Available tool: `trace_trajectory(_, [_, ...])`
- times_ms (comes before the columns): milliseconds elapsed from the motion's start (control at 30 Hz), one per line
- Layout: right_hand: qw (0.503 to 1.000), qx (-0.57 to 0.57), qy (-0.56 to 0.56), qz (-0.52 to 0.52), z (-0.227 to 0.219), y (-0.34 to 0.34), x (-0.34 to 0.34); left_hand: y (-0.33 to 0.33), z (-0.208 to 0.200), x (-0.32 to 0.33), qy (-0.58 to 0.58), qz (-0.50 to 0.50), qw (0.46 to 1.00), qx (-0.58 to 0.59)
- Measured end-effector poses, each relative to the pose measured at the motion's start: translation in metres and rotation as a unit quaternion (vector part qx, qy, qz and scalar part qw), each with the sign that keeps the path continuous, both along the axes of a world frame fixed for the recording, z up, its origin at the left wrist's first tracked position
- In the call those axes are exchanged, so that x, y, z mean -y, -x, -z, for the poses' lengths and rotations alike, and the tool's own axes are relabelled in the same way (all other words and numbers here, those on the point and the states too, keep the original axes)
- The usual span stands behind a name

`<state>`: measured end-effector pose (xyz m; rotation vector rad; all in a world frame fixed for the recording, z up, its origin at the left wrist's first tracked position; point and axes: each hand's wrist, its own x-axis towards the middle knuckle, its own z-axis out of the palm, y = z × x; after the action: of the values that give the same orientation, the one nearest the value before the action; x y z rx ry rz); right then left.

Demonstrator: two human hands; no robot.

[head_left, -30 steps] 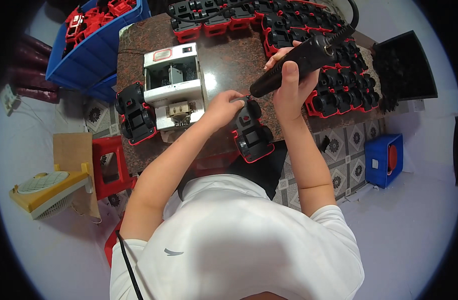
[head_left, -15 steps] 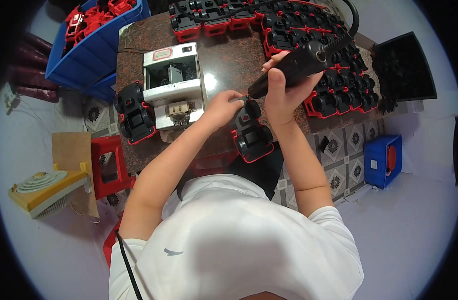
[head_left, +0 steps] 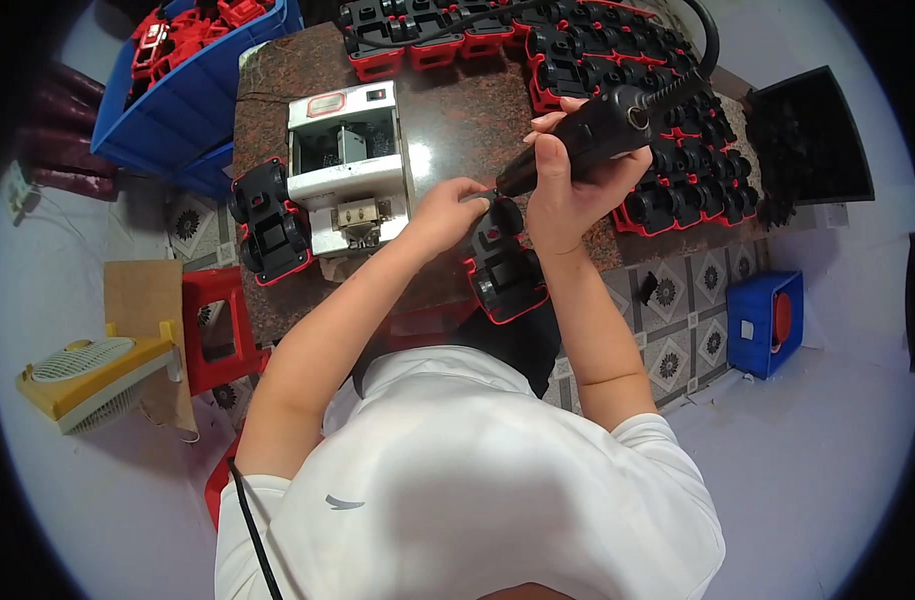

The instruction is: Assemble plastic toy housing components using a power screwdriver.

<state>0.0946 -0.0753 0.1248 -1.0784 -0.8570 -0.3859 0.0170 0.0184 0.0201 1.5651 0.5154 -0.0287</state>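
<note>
My right hand [head_left: 567,180] is wrapped round a black corded electric screwdriver [head_left: 587,135], which slants down to the left. Its tip meets the far end of a black and red toy car [head_left: 502,265] that lies upside down at the table's near edge. My left hand [head_left: 449,212] grips that same end of the car, thumb and fingers closed next to the screwdriver tip. Left of my left hand stands a white metal screw feeder machine [head_left: 347,185]. Beyond it lies another overturned toy car [head_left: 272,225].
Rows of overturned toy cars [head_left: 617,75] cover the far and right parts of the stone table [head_left: 447,110]. A blue bin [head_left: 167,110] of red car bodies is at the far left. A black tray [head_left: 817,140] adjoins the right end. A red stool [head_left: 217,330] and yellow fan [head_left: 97,375] stand left.
Almost nothing differs. The screwdriver and my right hand have shifted very slightly; both hands keep their hold.
</note>
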Motion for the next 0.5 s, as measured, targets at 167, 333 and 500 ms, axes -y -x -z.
trace_trajectory(167, [1.000, -0.008, -0.013, -0.007, -0.0002, 0.0012, 0.0022, 0.0017, -0.0054, 0.0007, -0.008, 0.002, 1.000, -0.003])
trace_trajectory(333, [1.000, 0.006, -0.007, 0.003, -0.0010, 0.0002, 0.0022, 0.0008, 0.0000, -0.0001, -0.014, 0.005, 1.000, 0.008])
trace_trajectory(500, [1.000, 0.015, -0.012, 0.005, 0.0016, -0.0015, 0.0030, 0.0012, -0.0057, 0.0011, 0.010, 0.005, 1.000, -0.002])
